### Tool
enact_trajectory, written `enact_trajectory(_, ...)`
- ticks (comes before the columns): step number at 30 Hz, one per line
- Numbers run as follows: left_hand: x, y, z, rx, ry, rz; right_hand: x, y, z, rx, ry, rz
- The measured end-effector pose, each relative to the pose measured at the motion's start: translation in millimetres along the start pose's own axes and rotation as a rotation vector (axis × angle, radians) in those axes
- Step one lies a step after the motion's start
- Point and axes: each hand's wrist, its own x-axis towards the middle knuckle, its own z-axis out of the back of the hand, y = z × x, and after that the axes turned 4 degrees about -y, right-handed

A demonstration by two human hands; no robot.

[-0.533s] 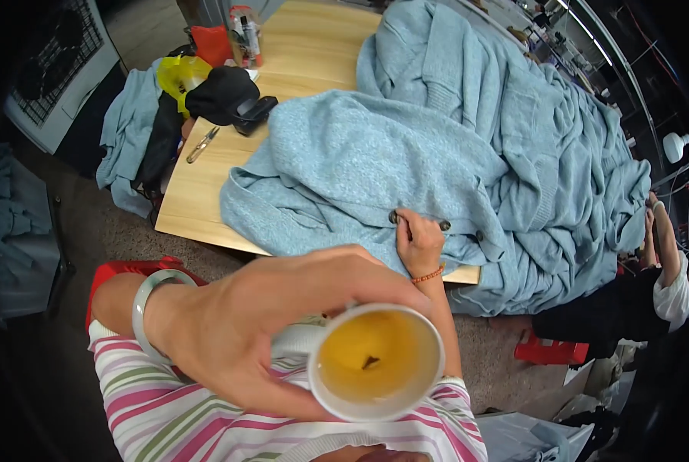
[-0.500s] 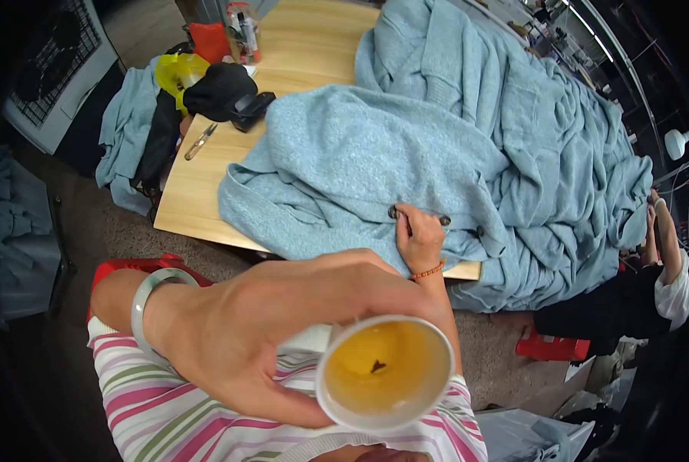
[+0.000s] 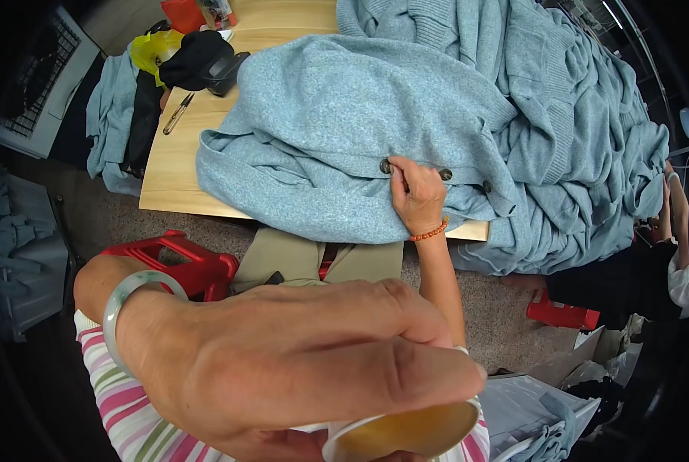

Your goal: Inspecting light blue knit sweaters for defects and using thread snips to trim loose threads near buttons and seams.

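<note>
My left hand (image 3: 283,350), with a pale bangle at its wrist, is closed around a white cup (image 3: 410,435) of amber drink. The cup is close to the camera at the lower edge, tilted, and partly hidden by my fingers. On the table, my right hand (image 3: 419,194) has its fingers curled on the front edge of a light blue knitted cardigan (image 3: 344,108), beside a dark button (image 3: 385,165). A second button (image 3: 445,175) shows just right of that hand. An orange bead bracelet circles my right wrist.
A heap of blue knitwear (image 3: 568,115) covers the right side of the wooden table (image 3: 176,173). Thread snips (image 3: 178,114) and a black cap (image 3: 198,60) lie at the left. Red stools (image 3: 182,258) stand below. Another person's arm (image 3: 677,204) shows at far right.
The cup has come nearer the camera and lower, tipping so less of its inside shows. My right hand stays at the button, and the view has shifted slightly.
</note>
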Motion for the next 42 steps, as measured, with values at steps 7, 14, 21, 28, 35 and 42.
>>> enact_trajectory(7,-3,4,-1,0.088,-0.033,-0.072,-1,1,0,0.002,-0.017,0.007)
enact_trajectory(14,-5,-1,5,0.232,-0.042,-0.112,-1,2,0,-0.007,-0.004,0.005)
enact_trajectory(21,1,-16,48,0.311,0.332,-0.251,3,3,0,0.016,-0.028,0.014)
enact_trajectory(28,6,-18,42,0.301,0.235,-0.274,-1,3,1,-0.008,0.015,-0.007)
enact_trajectory(35,-1,-14,31,0.275,0.055,-0.173,0,3,2,-0.008,0.006,0.01)
enact_trajectory(42,-8,14,10,0.11,-0.326,-0.079,3,1,-1,-0.015,0.021,0.003)
